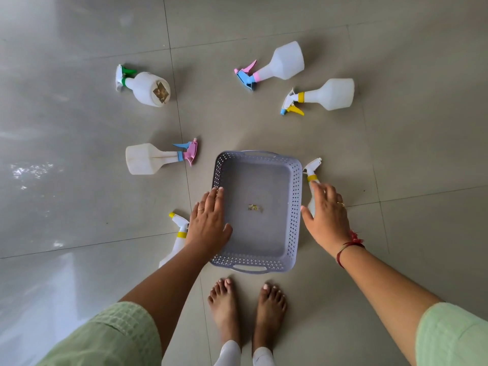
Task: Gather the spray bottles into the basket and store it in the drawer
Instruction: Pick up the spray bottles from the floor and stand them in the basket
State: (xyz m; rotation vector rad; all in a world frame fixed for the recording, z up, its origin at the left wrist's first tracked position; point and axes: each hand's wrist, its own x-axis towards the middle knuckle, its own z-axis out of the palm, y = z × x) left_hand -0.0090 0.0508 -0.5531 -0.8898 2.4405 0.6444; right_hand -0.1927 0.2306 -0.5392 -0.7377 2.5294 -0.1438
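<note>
Both hands are spread open: the left hand (208,223) is laid over the basket's left rim, the right hand (327,215) over a yellow-collared bottle (313,178) just beside its right wall. The lilac basket (295,207) (holding only a small scrap (254,207)) is set on the floor (79,180). Six spray bottles are scattered around it, none inside.

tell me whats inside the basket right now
No spray bottles are inside the basket; only a small scrap lies on its floor. The left hand covers part of the near-left corner, so that bit is hidden.
</note>
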